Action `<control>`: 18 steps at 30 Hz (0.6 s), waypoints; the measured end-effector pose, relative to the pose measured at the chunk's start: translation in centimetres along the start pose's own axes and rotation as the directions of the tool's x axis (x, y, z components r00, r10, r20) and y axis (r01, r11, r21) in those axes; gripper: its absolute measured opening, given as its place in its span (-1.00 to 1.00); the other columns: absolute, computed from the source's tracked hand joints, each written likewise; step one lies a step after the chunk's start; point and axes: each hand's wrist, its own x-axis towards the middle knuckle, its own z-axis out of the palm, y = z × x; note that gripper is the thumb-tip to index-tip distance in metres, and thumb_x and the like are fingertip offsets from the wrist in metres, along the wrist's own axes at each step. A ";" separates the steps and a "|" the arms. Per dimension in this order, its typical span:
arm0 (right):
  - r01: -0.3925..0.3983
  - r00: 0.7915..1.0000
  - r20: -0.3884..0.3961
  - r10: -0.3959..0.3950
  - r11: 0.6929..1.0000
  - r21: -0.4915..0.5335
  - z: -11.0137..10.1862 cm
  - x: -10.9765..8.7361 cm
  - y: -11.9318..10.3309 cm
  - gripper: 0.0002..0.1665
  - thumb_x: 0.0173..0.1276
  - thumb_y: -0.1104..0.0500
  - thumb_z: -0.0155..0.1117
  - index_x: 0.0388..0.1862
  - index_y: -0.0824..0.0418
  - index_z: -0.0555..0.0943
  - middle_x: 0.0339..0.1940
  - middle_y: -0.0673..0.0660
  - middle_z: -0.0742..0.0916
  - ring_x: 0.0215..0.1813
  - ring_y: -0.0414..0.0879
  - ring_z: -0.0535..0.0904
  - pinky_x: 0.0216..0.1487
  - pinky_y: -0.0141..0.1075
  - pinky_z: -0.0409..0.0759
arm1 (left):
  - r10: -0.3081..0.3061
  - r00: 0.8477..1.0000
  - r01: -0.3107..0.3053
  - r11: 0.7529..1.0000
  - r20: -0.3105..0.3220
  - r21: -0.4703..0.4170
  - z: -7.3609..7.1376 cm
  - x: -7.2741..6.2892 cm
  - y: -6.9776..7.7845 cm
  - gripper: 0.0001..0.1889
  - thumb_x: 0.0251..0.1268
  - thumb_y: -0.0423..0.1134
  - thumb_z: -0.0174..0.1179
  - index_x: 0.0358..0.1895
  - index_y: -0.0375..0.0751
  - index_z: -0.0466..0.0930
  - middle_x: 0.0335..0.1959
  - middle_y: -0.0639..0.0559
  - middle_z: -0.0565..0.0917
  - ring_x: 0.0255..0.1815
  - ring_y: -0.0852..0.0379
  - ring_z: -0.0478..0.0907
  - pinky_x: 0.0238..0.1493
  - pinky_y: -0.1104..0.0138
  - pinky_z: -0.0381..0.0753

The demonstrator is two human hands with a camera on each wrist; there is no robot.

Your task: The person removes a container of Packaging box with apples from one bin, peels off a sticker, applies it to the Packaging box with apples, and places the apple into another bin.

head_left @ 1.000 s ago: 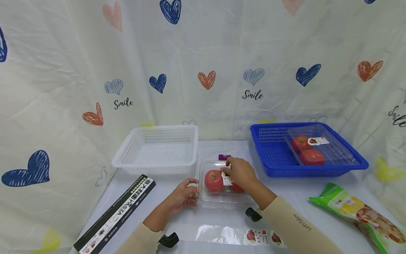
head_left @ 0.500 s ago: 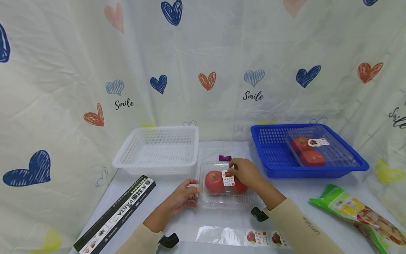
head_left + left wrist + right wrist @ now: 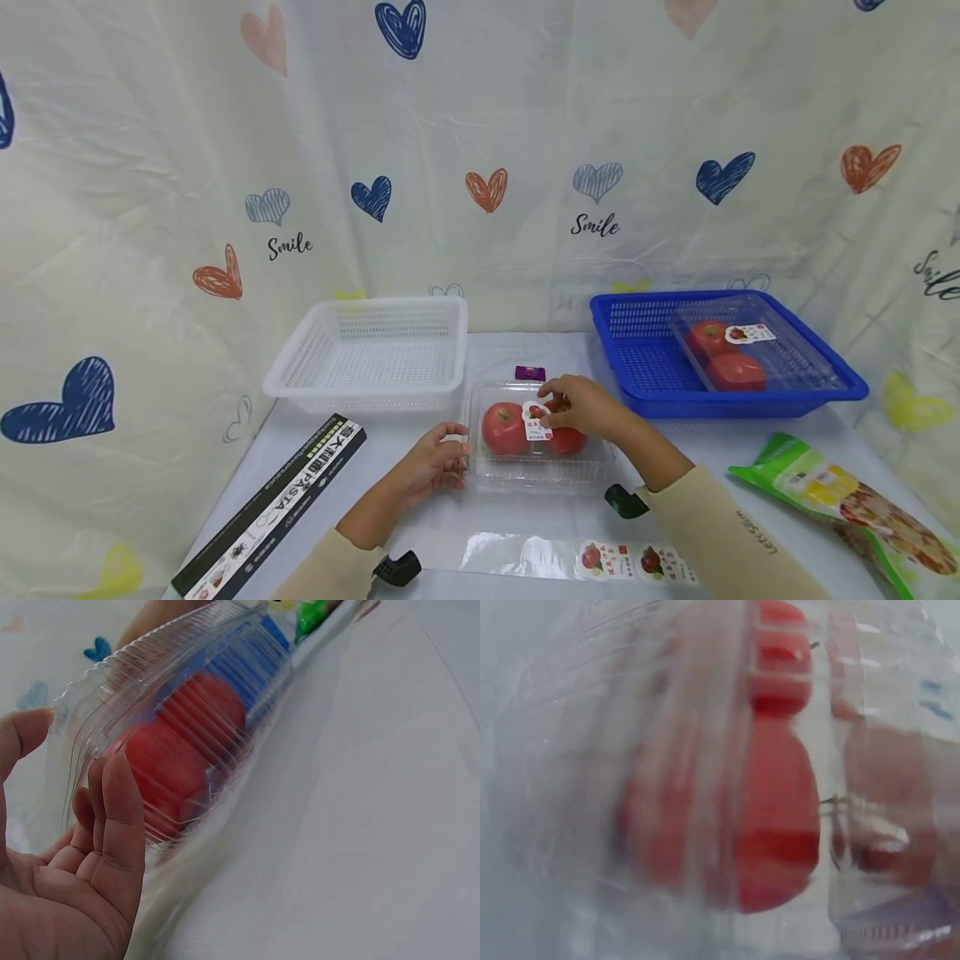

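Note:
A clear plastic clamshell box point(image 3: 487, 475) with two red apples point(image 3: 504, 428) in it stands on the white table. On its lid lies a white sticker point(image 3: 537, 423) with red print. My left hand point(image 3: 431, 467) rests at the box's left side, thumb and fingers touching the wall; in the left wrist view my left hand point(image 3: 82, 862) has its fingertips against the ribbed plastic. Over the right part of the lid, my right hand point(image 3: 588, 408) touches the sticker's right edge with its fingers. In the right wrist view the apple point(image 3: 772, 810) is blurred behind plastic.
Behind stand a white basket point(image 3: 367, 392) and a blue basket point(image 3: 750, 408) holding another clamshell box point(image 3: 798, 367) of apples. A pasta box point(image 3: 270, 508) lies left, a green bag point(image 3: 855, 508) right. In front is a sticker strip point(image 3: 525, 557). A purple packet point(image 3: 530, 372) lies behind.
My right hand has shifted right across the lid, uncovering more of the sticker and the right apple. The left hand stays at the box's left side.

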 end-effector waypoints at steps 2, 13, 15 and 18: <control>0.027 1.000 0.006 -0.026 0.999 -0.026 -0.1 -0.2 0.1 -0.47 0.13 0.09 0.53 0.09 0.11 0.62 -0.23 0.03 0.61 -0.13 -0.04 0.49 -0.11 -0.17 0.62 | -0.002 1.000 0.002 1.000 0.001 0.001 0.0 0.0 0.0 -0.44 0.28 -0.14 0.26 0.23 -0.25 0.23 -0.47 -0.06 0.53 -0.48 0.13 0.53 -0.39 0.29 0.66; 0.058 0.997 0.057 -0.052 0.993 -0.101 -0.3 -0.6 0.3 -0.30 0.02 -0.03 0.59 0.19 -0.03 0.59 -0.08 -0.03 0.59 0.07 -0.03 0.43 0.04 -0.04 0.58 | -0.006 1.000 0.006 1.000 0.013 -0.008 0.0 -0.1 0.0 -0.43 0.28 -0.14 0.27 0.22 -0.25 0.22 -0.46 -0.05 0.53 -0.48 0.14 0.52 -0.40 0.31 0.65; 0.065 0.996 0.065 -0.058 0.992 -0.107 -0.4 -0.6 0.4 -0.28 0.00 -0.05 0.59 0.20 -0.04 0.58 -0.07 -0.04 0.59 0.08 -0.03 0.43 0.05 -0.03 0.57 | -0.005 1.000 0.006 1.000 0.015 -0.007 0.0 -0.1 0.0 -0.43 0.28 -0.14 0.27 0.22 -0.25 0.22 -0.46 -0.05 0.53 -0.48 0.14 0.53 -0.40 0.31 0.65; 0.076 0.995 0.079 -0.068 0.992 -0.101 -0.4 -0.6 0.5 -0.26 0.00 -0.08 0.59 0.21 -0.05 0.57 -0.04 -0.03 0.58 0.11 -0.01 0.42 0.06 -0.02 0.57 | -0.007 1.000 0.007 1.000 0.015 -0.013 0.0 0.0 0.0 -0.44 0.27 -0.15 0.26 0.22 -0.25 0.22 -0.47 -0.04 0.53 -0.49 0.14 0.53 -0.40 0.31 0.65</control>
